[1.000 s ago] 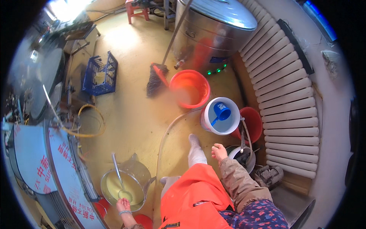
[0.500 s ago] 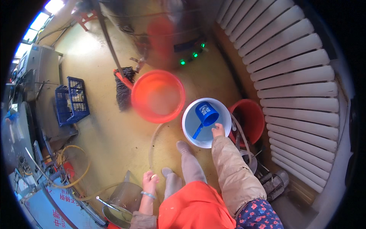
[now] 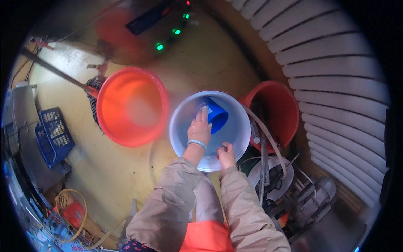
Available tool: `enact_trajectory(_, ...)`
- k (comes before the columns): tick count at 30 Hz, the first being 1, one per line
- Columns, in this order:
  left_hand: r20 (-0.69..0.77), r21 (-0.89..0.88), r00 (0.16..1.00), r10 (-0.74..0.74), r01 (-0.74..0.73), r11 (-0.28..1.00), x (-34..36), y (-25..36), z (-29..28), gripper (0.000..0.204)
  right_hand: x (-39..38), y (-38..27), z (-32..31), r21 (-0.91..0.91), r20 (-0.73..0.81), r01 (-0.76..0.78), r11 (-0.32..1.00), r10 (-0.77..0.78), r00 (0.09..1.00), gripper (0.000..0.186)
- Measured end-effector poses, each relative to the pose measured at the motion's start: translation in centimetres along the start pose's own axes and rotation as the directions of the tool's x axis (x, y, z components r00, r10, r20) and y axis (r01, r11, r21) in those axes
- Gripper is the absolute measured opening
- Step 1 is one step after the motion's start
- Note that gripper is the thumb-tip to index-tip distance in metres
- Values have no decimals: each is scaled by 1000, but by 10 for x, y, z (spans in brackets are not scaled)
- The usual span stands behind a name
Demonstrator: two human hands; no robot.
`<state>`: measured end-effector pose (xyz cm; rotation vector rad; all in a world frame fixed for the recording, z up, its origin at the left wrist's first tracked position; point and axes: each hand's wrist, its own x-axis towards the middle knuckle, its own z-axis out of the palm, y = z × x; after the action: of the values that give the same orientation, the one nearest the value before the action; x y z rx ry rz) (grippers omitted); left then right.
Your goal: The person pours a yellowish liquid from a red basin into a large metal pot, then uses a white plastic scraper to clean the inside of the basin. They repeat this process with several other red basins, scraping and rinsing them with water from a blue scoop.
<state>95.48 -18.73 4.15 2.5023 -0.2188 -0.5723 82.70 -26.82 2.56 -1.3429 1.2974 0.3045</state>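
Observation:
A white bucket (image 3: pixel 175 138) stands before my feet with a blue dipper (image 3: pixel 220 114) lying tilted inside. My left hand (image 3: pixel 200 130), with a light bracelet at the wrist, reaches into the bucket. Its fingers stretch out over the near left side of the dipper, covering where the handle was. Whether they press on the dipper is hard to tell. Just inside the near right rim hovers my right hand (image 3: pixel 226 155), its fingers curled in. What those fingers hold, if anything, is hidden.
An orange-red tub (image 3: pixel 163 107) stands left of the bucket, a mop (image 3: pixel 91 90) behind it. To the right are a red bucket (image 3: pixel 294 111), hoses (image 3: pixel 268 138) and a motor (image 3: pixel 315 197), beside a white ribbed radiator (image 3: pixel 336 80). A blue crate (image 3: pixel 54 134) sits far left.
My left hand has moved from beside my leg into the white bucket, over the dipper. My right hand stays by the rim. The view has shifted, bringing the bucket nearer the middle.

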Motion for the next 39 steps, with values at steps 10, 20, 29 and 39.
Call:
enact_trajectory(10,173,-371,972,-156,211,904,47,-37,8,61,-2,0,10,-442,-19,64,895,-81,997,76)
enact_trajectory(20,278,-476,932,-235,346,809,8,-21,-26,59,-10,-20,-3,-748,107,127,651,-71,992,42)
enact_trajectory(29,371,-630,857,-357,515,581,-58,-64,-51,56,5,-16,24,-780,68,58,623,-9,998,38)
enact_trajectory(39,333,-730,889,-314,454,511,-83,-53,-105,48,-16,8,12,116,349,-185,976,134,927,45)
